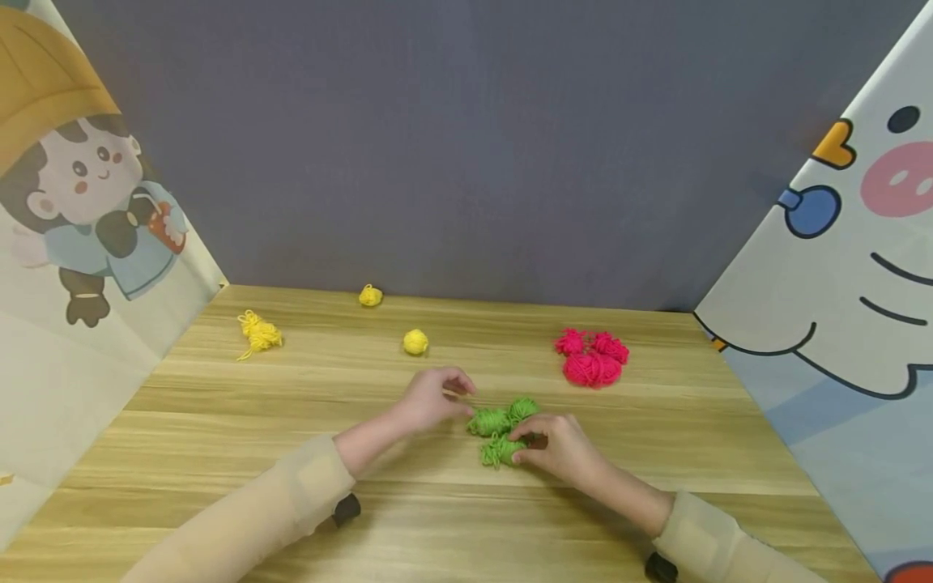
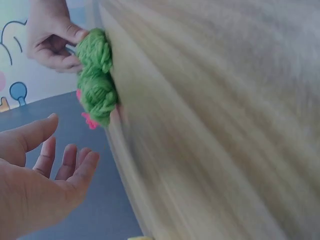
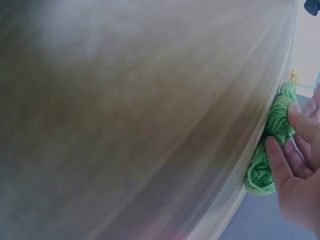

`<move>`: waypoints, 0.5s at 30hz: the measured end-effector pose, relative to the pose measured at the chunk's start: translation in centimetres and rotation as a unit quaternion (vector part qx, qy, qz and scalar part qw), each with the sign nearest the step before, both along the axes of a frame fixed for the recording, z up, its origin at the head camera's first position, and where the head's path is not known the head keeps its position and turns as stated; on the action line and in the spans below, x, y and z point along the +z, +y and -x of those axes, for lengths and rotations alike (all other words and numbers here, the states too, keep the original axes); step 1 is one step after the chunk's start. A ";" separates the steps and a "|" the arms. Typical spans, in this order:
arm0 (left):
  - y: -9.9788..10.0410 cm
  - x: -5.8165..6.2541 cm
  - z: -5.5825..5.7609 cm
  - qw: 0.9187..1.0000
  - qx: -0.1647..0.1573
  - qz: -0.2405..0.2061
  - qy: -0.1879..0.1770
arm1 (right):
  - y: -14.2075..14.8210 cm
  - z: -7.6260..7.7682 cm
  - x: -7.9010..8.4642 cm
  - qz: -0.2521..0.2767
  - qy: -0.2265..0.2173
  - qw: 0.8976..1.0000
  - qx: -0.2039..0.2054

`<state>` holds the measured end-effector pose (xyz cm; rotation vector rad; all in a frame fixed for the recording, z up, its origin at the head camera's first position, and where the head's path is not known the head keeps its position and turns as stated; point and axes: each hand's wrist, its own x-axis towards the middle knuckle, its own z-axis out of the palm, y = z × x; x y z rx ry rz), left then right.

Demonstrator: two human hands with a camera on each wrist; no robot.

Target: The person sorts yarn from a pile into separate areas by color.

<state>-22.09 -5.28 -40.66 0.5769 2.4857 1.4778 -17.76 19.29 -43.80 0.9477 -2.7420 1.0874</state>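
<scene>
Head: left hand (image 1: 428,399) loose, right (image 1: 563,448) round green yarn (image 1: 501,451)

Item one: we record a left sleeve (image 1: 226,518), long, plain pale beige, smooth-surfaced, ending in a straight cuff (image 1: 321,470) at the wrist, where a broad band shows in nearly the same shade. Item two: we record a right sleeve (image 1: 758,559), matching in colour, its cuff likewise banded, with light creasing. Item three: we note two small black fittings, blocky with rounded edges, one below the left cuff (image 1: 347,509), one below the right (image 1: 661,567). Item four: we enter left hand (image 1: 433,398) and right hand (image 1: 561,445), both bare.
</scene>
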 end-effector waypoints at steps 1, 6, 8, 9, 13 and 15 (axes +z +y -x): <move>-0.2 0.1 0.1 1.000 0.001 0.002 0.004 | 0.0 0.0 0.0 0.000 0.000 1.000 0.000; -1.2 0.7 0.8 0.999 0.017 0.011 0.027 | 0.0 0.0 0.0 0.000 -0.002 1.000 -0.004; -1.7 1.0 1.2 0.999 0.024 0.014 0.042 | -0.1 0.0 0.0 0.000 -0.003 1.000 -0.005; -2.0 1.1 1.4 0.999 0.027 0.015 0.044 | -0.1 0.0 0.0 0.001 -0.003 1.000 -0.005; -3.0 1.5 2.0 0.997 0.032 0.014 0.071 | -0.1 0.0 0.0 0.001 -0.005 1.000 -0.006; -3.5 1.6 2.3 0.996 0.036 0.016 0.082 | -0.1 0.0 0.0 0.001 -0.006 1.000 -0.007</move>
